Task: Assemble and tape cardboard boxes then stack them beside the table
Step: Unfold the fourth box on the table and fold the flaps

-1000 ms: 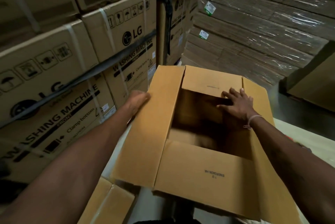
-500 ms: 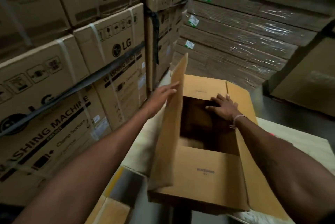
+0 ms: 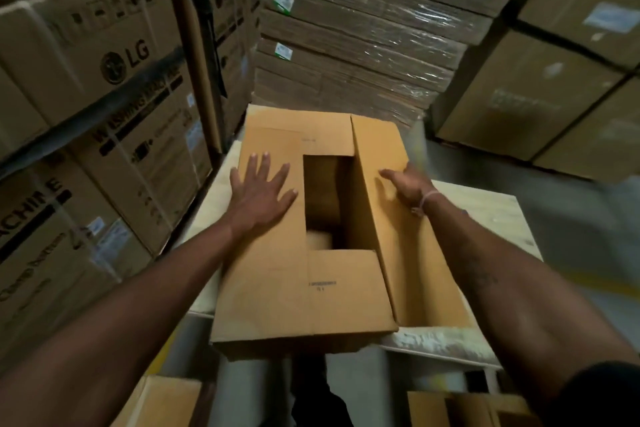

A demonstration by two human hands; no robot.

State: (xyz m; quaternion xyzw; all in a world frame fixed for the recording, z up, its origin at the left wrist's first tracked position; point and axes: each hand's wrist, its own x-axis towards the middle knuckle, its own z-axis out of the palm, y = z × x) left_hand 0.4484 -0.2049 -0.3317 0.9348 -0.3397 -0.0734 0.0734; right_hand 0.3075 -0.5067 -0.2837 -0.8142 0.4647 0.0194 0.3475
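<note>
A tan cardboard box [image 3: 311,291] stands on the pale table [image 3: 485,212] in front of me. Its near and far short flaps are folded in. The left long flap lies flat over the opening, and my left hand [image 3: 261,189] presses on it with fingers spread. The right long flap [image 3: 388,163] stands tilted upward. My right hand [image 3: 407,184] holds that flap near its far end, thumb on the inner face and the other fingers hidden behind it. A dark gap into the box stays visible between the two long flaps.
Strapped washing-machine cartons [image 3: 104,97] form a wall at the left. Wrapped bundles of flat cardboard [image 3: 353,35] are stacked behind the table, with large cartons [image 3: 554,80] at the right. Other small boxes [image 3: 162,402] sit low by my legs, one at each side.
My left hand has swung the left long flap from upright down flat onto the box. My right hand left the far short flap and took hold of the right long flap, lifting it.
</note>
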